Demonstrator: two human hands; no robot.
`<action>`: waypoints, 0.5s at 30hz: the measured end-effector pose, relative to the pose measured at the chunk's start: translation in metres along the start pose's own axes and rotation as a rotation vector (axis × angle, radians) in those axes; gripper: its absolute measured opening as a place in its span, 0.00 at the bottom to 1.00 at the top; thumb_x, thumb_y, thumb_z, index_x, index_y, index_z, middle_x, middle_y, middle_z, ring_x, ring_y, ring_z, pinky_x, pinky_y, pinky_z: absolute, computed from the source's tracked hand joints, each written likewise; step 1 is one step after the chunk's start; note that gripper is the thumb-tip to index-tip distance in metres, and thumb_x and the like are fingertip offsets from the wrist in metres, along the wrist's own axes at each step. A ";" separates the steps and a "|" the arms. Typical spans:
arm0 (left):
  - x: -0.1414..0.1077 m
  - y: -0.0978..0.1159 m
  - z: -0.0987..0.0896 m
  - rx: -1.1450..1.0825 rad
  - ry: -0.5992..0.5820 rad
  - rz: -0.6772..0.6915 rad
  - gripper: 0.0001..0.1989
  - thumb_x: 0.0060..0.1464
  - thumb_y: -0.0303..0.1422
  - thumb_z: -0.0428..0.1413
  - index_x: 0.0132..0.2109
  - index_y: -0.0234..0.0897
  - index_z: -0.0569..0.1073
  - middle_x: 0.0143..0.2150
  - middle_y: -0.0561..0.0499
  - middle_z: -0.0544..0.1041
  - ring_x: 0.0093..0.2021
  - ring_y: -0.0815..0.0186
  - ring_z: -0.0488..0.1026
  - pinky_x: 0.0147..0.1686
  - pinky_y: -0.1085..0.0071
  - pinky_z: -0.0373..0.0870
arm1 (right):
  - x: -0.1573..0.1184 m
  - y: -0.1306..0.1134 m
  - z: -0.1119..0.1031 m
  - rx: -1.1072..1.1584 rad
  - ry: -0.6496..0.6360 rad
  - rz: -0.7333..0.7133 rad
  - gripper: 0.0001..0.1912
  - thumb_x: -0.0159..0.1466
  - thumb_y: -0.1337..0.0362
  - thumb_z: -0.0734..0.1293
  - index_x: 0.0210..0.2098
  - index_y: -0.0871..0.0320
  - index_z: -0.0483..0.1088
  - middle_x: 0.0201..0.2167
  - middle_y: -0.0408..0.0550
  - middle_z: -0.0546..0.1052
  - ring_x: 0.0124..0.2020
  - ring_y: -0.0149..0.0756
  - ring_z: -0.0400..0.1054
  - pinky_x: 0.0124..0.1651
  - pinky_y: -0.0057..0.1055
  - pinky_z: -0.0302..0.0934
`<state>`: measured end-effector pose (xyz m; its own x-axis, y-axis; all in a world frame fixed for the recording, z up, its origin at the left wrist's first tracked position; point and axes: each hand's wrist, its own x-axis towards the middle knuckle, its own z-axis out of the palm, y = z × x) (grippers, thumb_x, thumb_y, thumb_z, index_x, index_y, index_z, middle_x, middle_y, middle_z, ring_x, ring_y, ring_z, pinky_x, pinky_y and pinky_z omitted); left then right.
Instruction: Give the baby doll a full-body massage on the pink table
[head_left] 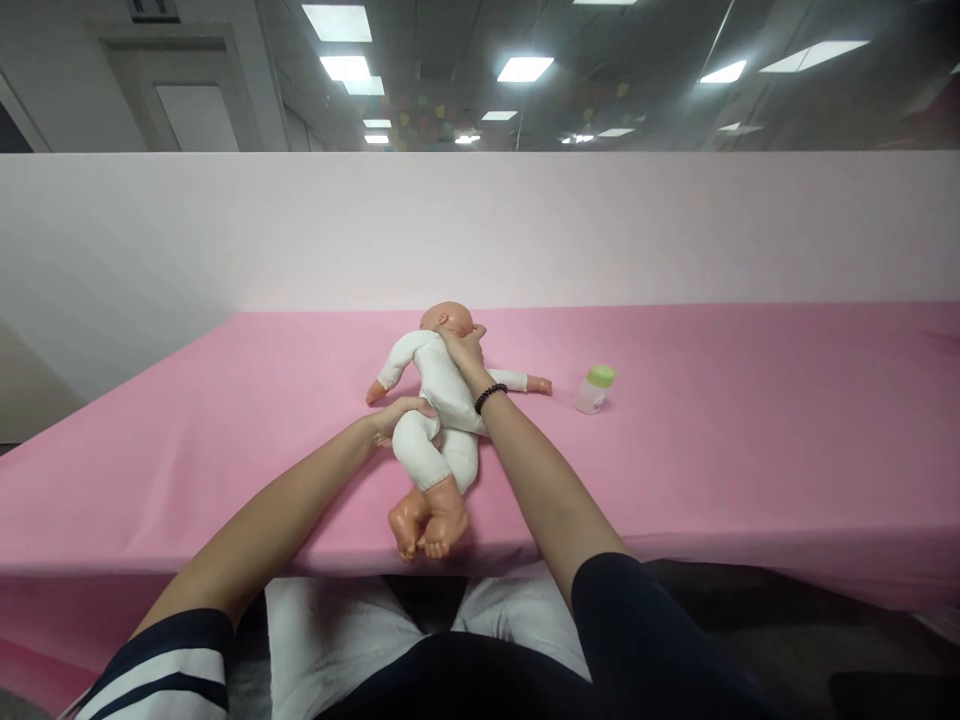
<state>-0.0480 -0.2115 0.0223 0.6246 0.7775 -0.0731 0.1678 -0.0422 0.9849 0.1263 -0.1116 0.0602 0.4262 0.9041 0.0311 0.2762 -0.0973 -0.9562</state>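
Note:
A baby doll [448, 385] with a white cloth body lies turned partly on its side on the pink tablecloth, its head away from me and its bare feet near the front edge. My left hand [401, 415] grips the doll at the hip, with the thumb on top and the other fingers partly hidden beneath it. Up at the neck and jaw, my right hand [465, 350] is wrapped round the doll, a dark beaded bracelet on its wrist. One doll arm reaches out to the left, the other to the right under my forearm.
A small baby bottle [594, 392] with a green cap stands to the right of the doll. The pink tablecloth [750, 420] covers a wide table that ends close to my lap. A low white partition [600, 230] rises along the back, with glass above it.

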 end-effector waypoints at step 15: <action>0.001 -0.004 0.014 -0.429 -0.291 -0.178 0.31 0.46 0.46 0.54 0.51 0.29 0.77 0.41 0.36 0.82 0.55 0.38 0.77 0.59 0.49 0.73 | 0.005 0.001 0.000 -0.014 -0.048 0.014 0.52 0.52 0.34 0.72 0.65 0.50 0.51 0.56 0.58 0.77 0.51 0.56 0.77 0.56 0.50 0.71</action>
<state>-0.0371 -0.2192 0.0159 0.8103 0.5411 -0.2250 0.0019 0.3816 0.9243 0.1293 -0.1069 0.0595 0.3883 0.9215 0.0039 0.2828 -0.1152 -0.9523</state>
